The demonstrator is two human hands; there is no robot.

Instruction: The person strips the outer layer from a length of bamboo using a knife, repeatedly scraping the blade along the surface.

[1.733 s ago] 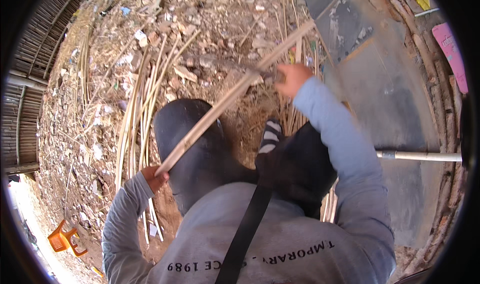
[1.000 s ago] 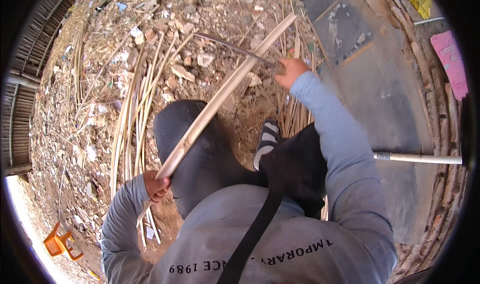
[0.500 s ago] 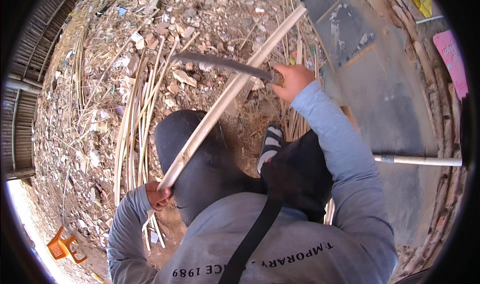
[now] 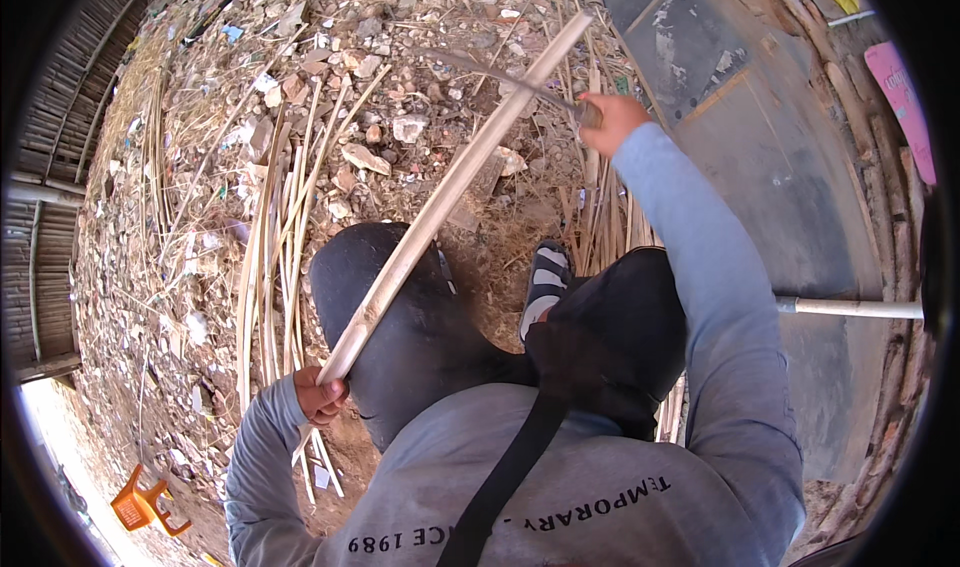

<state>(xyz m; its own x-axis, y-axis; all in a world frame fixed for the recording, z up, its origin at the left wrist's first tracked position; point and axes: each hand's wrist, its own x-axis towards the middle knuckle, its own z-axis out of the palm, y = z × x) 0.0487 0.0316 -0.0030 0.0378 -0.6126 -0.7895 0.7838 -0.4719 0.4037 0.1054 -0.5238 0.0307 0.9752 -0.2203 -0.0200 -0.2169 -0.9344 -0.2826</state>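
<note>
A long pale split-bamboo strip [image 4: 430, 217] runs slantwise from beside my left hip, over my left thigh, to the far middle. My left hand [image 4: 320, 397] is closed round its near end. My right hand [image 4: 612, 124] grips the handle of a long knife with a dark, slightly curved blade [image 4: 480, 65]. That blade points left and crosses the strip close to its far end. It shows thin and a little blurred; whether its edge bites into the bamboo I cannot tell.
More split strips [image 4: 262, 267] lie left of my knees, and others [image 4: 605, 217] by my right knee. Stones and litter cover the ground. Grey sheeting [image 4: 790, 197] with a white pipe [image 4: 850, 309] is on the right. An orange chair [image 4: 140, 497] stands lower left, near a slatted wall [image 4: 60, 97].
My right hand has moved the knife away from me, along the strip toward its far end. The blade has turned and looks thinner. My left hand keeps its hold, nearly still.
</note>
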